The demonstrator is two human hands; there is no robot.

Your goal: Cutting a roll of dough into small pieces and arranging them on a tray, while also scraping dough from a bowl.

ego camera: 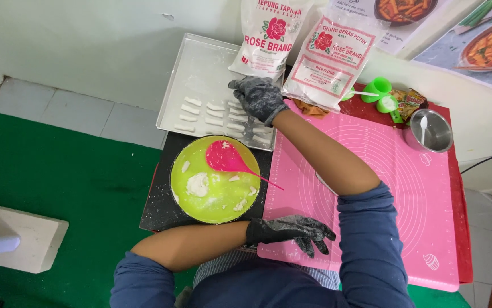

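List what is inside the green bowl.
The green bowl holds a pink spatula, a white dough lump and small dough scraps. Anything under the spatula head is hidden.

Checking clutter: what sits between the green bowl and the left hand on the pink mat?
Head view: only the bowl's black board and pink mat edge; left hand.

The right hand (259, 98) covered part of the tray (200, 63). The top edge cut off both flour bags (303, 45). The forearm hid part of the mat (405, 188).
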